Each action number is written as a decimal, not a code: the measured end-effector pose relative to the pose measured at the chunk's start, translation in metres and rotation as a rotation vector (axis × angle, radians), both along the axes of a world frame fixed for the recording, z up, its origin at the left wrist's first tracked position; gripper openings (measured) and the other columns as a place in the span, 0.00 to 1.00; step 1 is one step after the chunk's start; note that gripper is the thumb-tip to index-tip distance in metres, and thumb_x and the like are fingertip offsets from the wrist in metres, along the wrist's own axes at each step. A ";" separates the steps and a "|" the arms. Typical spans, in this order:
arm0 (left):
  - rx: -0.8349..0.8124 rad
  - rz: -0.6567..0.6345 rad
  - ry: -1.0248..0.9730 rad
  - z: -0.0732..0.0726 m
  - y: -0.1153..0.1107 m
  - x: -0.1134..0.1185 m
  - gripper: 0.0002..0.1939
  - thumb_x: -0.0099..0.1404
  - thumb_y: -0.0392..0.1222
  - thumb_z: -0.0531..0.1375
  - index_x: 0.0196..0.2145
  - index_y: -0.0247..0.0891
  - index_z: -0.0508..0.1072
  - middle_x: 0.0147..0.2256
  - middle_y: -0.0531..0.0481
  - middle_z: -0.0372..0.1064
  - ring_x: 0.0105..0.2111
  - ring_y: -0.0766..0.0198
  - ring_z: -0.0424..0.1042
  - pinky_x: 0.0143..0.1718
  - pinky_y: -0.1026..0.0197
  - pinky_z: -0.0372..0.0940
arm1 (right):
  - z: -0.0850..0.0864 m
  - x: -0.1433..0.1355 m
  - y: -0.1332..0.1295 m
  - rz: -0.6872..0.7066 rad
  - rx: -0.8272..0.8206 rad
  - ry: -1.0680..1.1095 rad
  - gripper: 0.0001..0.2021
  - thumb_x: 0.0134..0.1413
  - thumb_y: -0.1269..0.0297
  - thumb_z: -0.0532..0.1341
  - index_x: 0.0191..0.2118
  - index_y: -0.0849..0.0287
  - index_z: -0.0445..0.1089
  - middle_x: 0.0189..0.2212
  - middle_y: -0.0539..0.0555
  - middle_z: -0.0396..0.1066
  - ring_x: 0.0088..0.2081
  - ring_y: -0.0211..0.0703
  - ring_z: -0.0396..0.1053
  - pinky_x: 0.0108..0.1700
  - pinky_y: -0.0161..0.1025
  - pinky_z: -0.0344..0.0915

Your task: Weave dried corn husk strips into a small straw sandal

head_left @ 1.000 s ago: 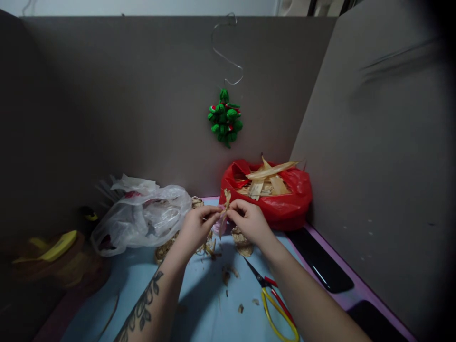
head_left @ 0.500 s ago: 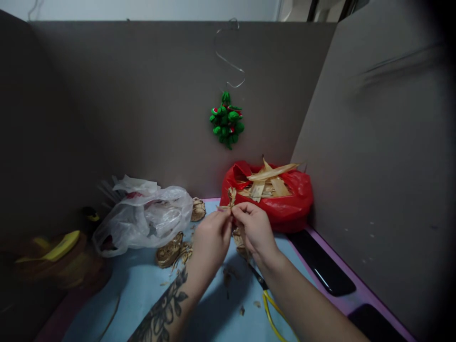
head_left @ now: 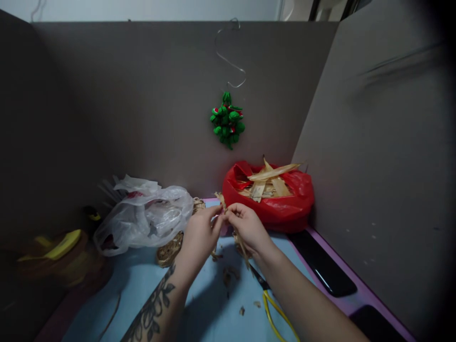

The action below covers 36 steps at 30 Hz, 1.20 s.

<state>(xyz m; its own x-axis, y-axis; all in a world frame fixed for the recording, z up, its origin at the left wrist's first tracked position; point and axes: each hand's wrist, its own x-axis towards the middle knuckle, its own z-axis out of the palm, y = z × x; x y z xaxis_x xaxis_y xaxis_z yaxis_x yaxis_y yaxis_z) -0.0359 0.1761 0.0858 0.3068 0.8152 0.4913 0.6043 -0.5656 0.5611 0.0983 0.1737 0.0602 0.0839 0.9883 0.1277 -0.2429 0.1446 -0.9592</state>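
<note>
My left hand (head_left: 203, 232) and my right hand (head_left: 247, 228) meet over the middle of the table, fingertips pinched around a thin braid of dried plant strips (head_left: 221, 199). Its top end sticks up above the fingers, and loose strands (head_left: 243, 247) trail under my right palm. What lies between the fingertips is partly hidden. Left of my left wrist sits a coiled, woven brown piece (head_left: 169, 251); a similar one (head_left: 198, 204) shows behind the hand. Scissors with yellow handles (head_left: 272, 311) lie beneath my right forearm, their blades partly covered.
A red plastic bag (head_left: 274, 211) full of dried strips stands behind my right hand. To the left are a clear plastic bag (head_left: 149, 218) and a blurry brown container with a yellow object (head_left: 64, 244). A black phone (head_left: 327, 266) lies right. A green ornament (head_left: 227, 121) hangs on the partition.
Both hands have shifted slightly left. The braid's top end now leans left, and my left fingers have changed their grip. Strands under my right hand show more.
</note>
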 end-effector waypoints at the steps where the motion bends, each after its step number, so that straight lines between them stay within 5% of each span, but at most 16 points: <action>1: -0.050 -0.020 -0.008 -0.002 0.002 0.000 0.10 0.62 0.42 0.56 0.38 0.39 0.75 0.36 0.45 0.75 0.35 0.59 0.72 0.37 0.61 0.62 | -0.001 0.000 0.000 0.011 0.003 -0.017 0.10 0.43 0.59 0.62 0.25 0.60 0.63 0.18 0.46 0.63 0.21 0.34 0.60 0.25 0.33 0.56; 9: -0.190 -0.081 -0.091 -0.008 0.011 0.000 0.09 0.61 0.41 0.55 0.25 0.37 0.70 0.22 0.53 0.65 0.24 0.67 0.62 0.26 0.66 0.53 | 0.005 0.006 -0.002 -0.073 0.093 -0.356 0.05 0.45 0.65 0.58 0.24 0.60 0.65 0.21 0.48 0.64 0.24 0.36 0.62 0.27 0.33 0.57; 13: -0.290 -0.188 -0.190 -0.013 0.017 0.003 0.09 0.61 0.39 0.52 0.24 0.37 0.64 0.21 0.56 0.59 0.24 0.68 0.60 0.26 0.67 0.53 | 0.008 0.011 -0.001 -0.022 0.084 -0.338 0.06 0.46 0.63 0.59 0.25 0.60 0.66 0.21 0.48 0.66 0.25 0.37 0.63 0.27 0.33 0.58; 18: -0.185 -0.163 -0.106 -0.014 0.016 0.005 0.08 0.61 0.38 0.52 0.24 0.37 0.62 0.21 0.56 0.56 0.24 0.67 0.57 0.27 0.66 0.51 | 0.016 0.022 -0.002 0.056 0.020 -0.321 0.06 0.41 0.64 0.62 0.25 0.61 0.69 0.20 0.47 0.67 0.24 0.36 0.63 0.28 0.33 0.59; 22: -0.097 -0.055 -0.077 -0.016 0.011 0.008 0.07 0.61 0.38 0.52 0.26 0.37 0.65 0.23 0.54 0.60 0.24 0.67 0.58 0.27 0.65 0.50 | 0.018 0.021 -0.004 -0.037 0.003 -0.344 0.05 0.38 0.65 0.64 0.24 0.62 0.71 0.20 0.49 0.69 0.24 0.38 0.65 0.28 0.34 0.60; 25: -0.186 -0.003 -0.259 -0.022 0.012 0.011 0.10 0.62 0.42 0.52 0.25 0.37 0.66 0.22 0.54 0.62 0.24 0.67 0.60 0.26 0.66 0.53 | 0.013 0.008 -0.007 -0.138 0.051 -0.384 0.05 0.41 0.64 0.64 0.24 0.61 0.73 0.21 0.50 0.71 0.25 0.39 0.66 0.30 0.36 0.62; 31: -0.523 -0.140 -0.822 -0.031 0.025 0.011 0.12 0.57 0.47 0.58 0.26 0.34 0.68 0.24 0.53 0.65 0.24 0.68 0.64 0.28 0.65 0.62 | 0.001 -0.013 -0.015 -0.265 0.316 -0.591 0.12 0.51 0.66 0.58 0.39 0.60 0.77 0.31 0.56 0.70 0.34 0.42 0.68 0.36 0.38 0.65; 36: -0.483 -0.116 -0.807 -0.028 0.026 0.008 0.11 0.58 0.47 0.57 0.26 0.35 0.67 0.23 0.55 0.63 0.22 0.70 0.62 0.25 0.68 0.60 | 0.007 -0.006 -0.016 -0.188 0.333 -0.648 0.13 0.54 0.65 0.56 0.42 0.58 0.75 0.28 0.53 0.66 0.32 0.41 0.67 0.35 0.37 0.64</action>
